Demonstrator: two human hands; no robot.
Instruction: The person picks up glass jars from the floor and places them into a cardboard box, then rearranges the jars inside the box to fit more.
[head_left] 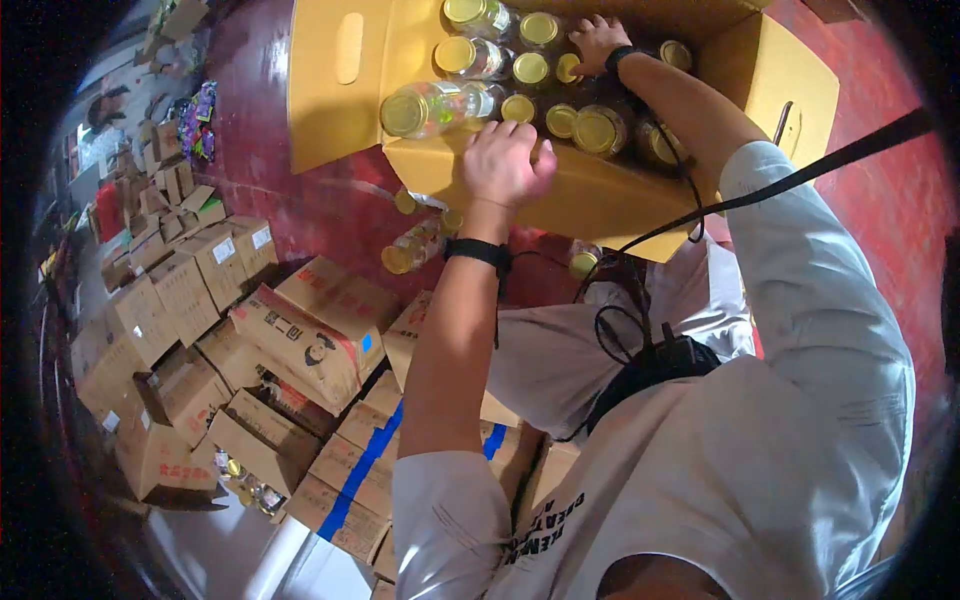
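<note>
A large yellow-brown cardboard box stands with its flaps folded out, holding several glass jars with gold lids. My left hand is closed over the near edge of the box, fingers bent over the cardboard, thumb out to the right. Just beyond it a clear jar lies tilted at the left corner. Deep in the box, my right hand is spread among the jars, its thumb side by a small gold lid. Whether it presses on a jar underneath is hidden. Another gold-lidded jar stands near the front wall.
More jars lie on the red floor below the box. Many brown cartons are stacked at the left, some open. One carton bears blue tape. A black strap and cables cross near my right arm.
</note>
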